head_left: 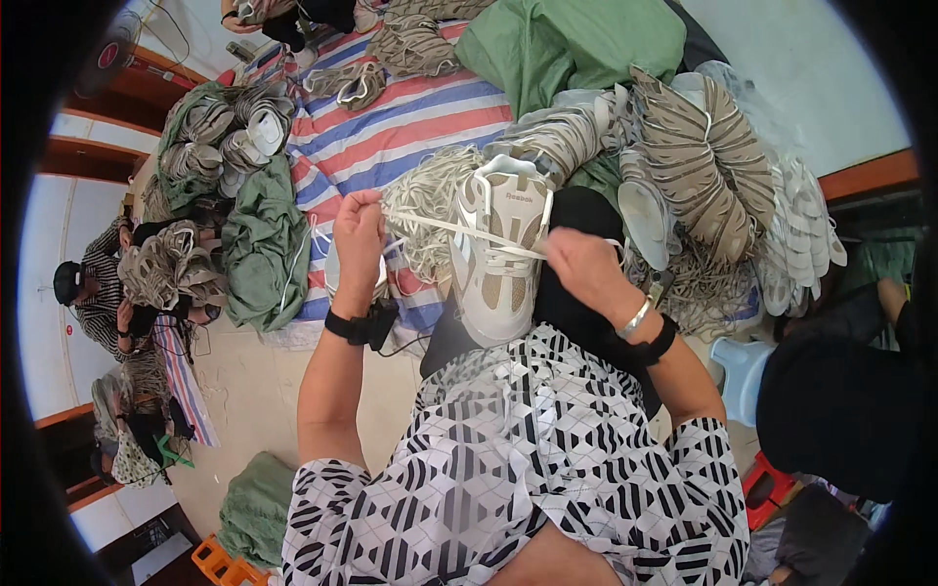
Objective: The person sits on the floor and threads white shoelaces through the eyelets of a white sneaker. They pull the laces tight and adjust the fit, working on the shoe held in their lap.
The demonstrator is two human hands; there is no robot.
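On my lap rests a beige and white sneaker upper (507,269), its toe pointing toward me and its tongue away. A flat cream shoelace (469,231) crosses the upper and is drawn out to the left. My left hand (360,239) is closed in a pinch on that lace, raised beside the upper. At the upper's right edge my right hand (589,268) is also closed, with its fingers at the lacing. Exactly what those right fingertips grip is partly hidden. A heap of loose cream shoelaces (425,210) lies just behind the upper.
Stacked beige uppers (699,166) and a row of white ones (796,234) stand at the right. Green sacks (264,249) and a striped sheet (391,122) spread ahead. A blue stool (740,376) is at my right. Other people (98,288) sit nearby among more uppers.
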